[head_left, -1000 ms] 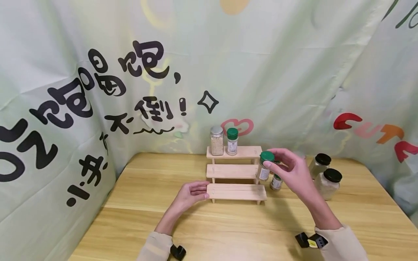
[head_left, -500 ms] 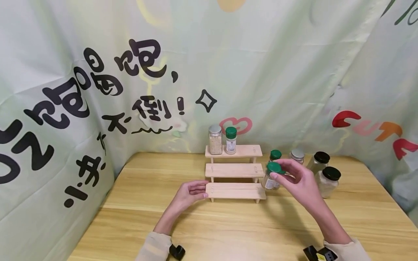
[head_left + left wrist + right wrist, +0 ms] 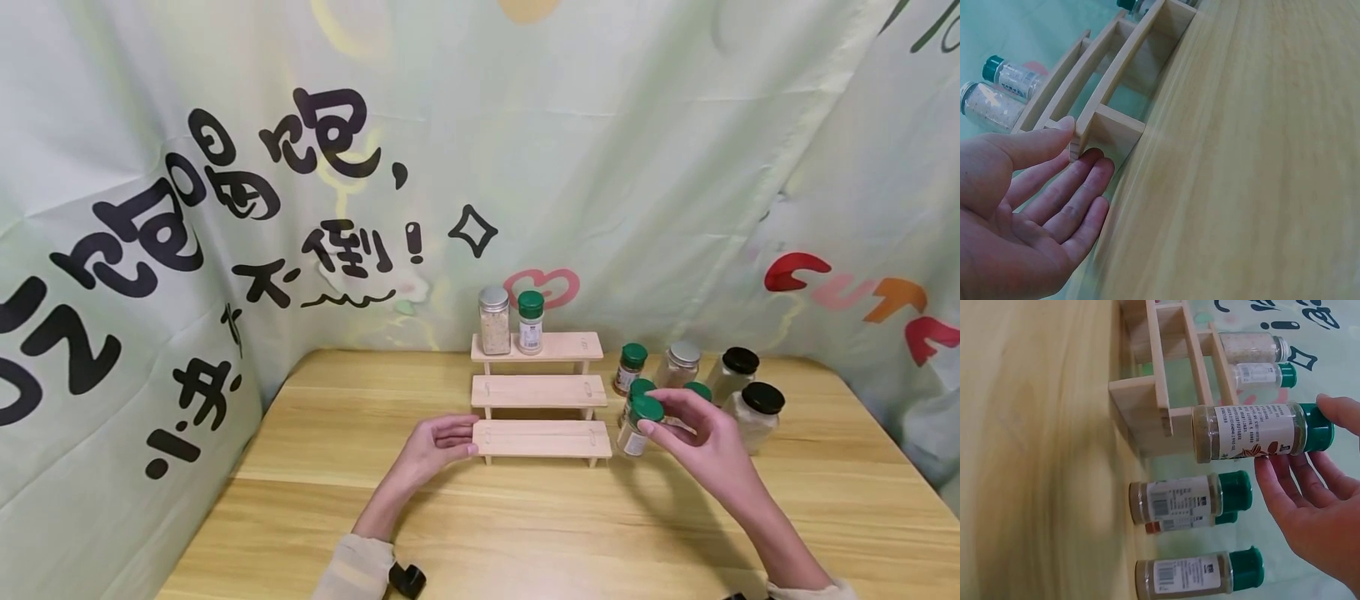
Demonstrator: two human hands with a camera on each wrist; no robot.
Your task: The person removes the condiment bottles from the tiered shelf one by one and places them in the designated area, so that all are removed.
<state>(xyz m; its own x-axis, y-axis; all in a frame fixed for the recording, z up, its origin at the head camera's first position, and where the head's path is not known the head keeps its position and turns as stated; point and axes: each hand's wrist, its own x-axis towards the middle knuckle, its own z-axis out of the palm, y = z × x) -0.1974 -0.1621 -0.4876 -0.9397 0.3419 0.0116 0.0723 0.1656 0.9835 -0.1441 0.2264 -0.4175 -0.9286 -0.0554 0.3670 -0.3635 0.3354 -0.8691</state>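
My right hand holds a green-capped spice jar by its cap, thumb on one side and fingers on the other. In the right wrist view the labelled jar is held clear of the table, beside the right end of a three-step wooden rack. My left hand grips the left end of the rack's lowest step, its thumb against the board and its fingers spread below. On the top step stand a silver-lidded jar of pale grains and a green-capped jar.
Right of the rack stand more jars: a green-capped one, a silver-lidded one and two black-lidded ones. Another green cap shows partly behind my right hand. A printed curtain hangs behind the wooden table.
My right hand has moved the held jar away from the middle step, rightward and nearer to me, uncovering jars behind it. My left hand stays at the rack.
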